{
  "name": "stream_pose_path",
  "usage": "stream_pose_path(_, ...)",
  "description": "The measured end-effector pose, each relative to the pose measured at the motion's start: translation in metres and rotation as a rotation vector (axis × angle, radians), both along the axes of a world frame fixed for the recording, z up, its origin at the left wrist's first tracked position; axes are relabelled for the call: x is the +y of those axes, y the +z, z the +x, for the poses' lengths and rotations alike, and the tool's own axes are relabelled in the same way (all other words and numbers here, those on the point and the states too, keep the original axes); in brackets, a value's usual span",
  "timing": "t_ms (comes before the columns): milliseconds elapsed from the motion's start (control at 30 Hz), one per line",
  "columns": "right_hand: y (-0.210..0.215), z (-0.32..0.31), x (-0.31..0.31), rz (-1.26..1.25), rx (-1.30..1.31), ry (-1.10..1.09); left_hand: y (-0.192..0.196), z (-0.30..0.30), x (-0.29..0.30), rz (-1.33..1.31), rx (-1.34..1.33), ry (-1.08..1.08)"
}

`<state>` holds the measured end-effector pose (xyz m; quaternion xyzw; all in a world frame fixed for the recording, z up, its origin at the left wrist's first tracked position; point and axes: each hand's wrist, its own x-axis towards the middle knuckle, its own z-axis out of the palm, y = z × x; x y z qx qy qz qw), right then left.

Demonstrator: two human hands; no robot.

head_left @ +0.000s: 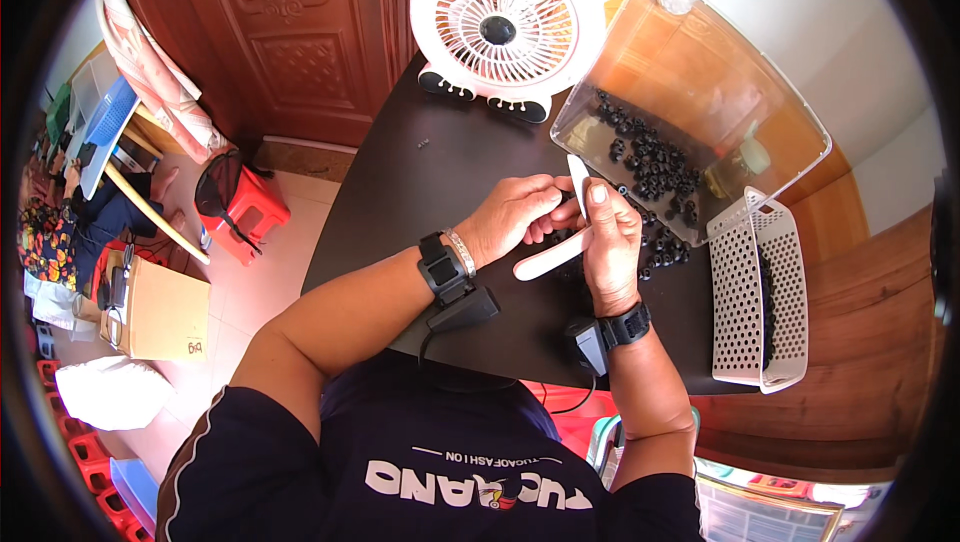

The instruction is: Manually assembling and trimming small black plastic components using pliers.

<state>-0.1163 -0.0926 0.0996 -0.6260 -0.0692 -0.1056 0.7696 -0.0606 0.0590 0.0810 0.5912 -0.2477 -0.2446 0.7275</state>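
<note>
My right hand (612, 247) is closed around a white V-shaped tool (552, 256) with two flat, rounded arms spread apart. Its exact kind I cannot make out. Close beside it, my left hand (512, 216) has its fingertips pinched together near the tool's upper arm. Whatever small thing lies between those fingers is mostly hidden. Small black ring-like parts (664, 248) lie loose on the dark table (375, 212), partly behind my right hand. More of them fill the bottom of a clear plastic box (770, 67) tilted with its opening toward me.
A white fan (497, 32) stands at the back of the table. At the right edge is a perforated white basket (737, 292) with black parts inside. On the left are a red stool (245, 212), a cardboard box (160, 307) and another person (95, 217) seated by a small table.
</note>
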Motion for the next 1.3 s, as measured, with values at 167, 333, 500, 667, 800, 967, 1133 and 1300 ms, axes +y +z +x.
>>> stream_pose_path(167, -0.003, 0.0, 0.007, 0.071, -0.04, -0.006, -0.001, -0.001, -0.001, 0.01, -0.025, 0.033)
stream_pose_path(333, -0.003, 0.002, 0.008, 0.139, -0.068, -0.023, -0.004, -0.001, -0.003, 0.015, -0.064, 0.082)
stream_pose_path(500, -0.003, 0.001, 0.008, 0.083, -0.108, -0.018, -0.006, 0.0, -0.002, -0.022, -0.034, 0.098)
stream_pose_path(667, -0.001, -0.003, 0.008, -0.005, -0.066, -0.028, -0.006, 0.002, 0.0, -0.071, 0.063, 0.107)
stream_pose_path(800, 0.0, -0.003, 0.01, -0.087, -0.074, -0.088, -0.007, 0.002, 0.002, -0.23, 0.237, 0.048)
stream_pose_path(967, -0.004, 0.002, 0.003, -0.062, -0.043, -0.116, -0.003, -0.003, 0.002, -0.34, 0.427, -0.008)
stream_pose_path(1133, 0.004, -0.006, 0.013, -0.195, -0.113, -0.144, -0.005, -0.005, 0.0, -0.36, 0.503, 0.058)
stream_pose_path(1300, 0.004, -0.009, 0.021, -0.053, 0.102, 0.076, -0.009, -0.003, -0.003, -0.346, 0.453, 0.135)
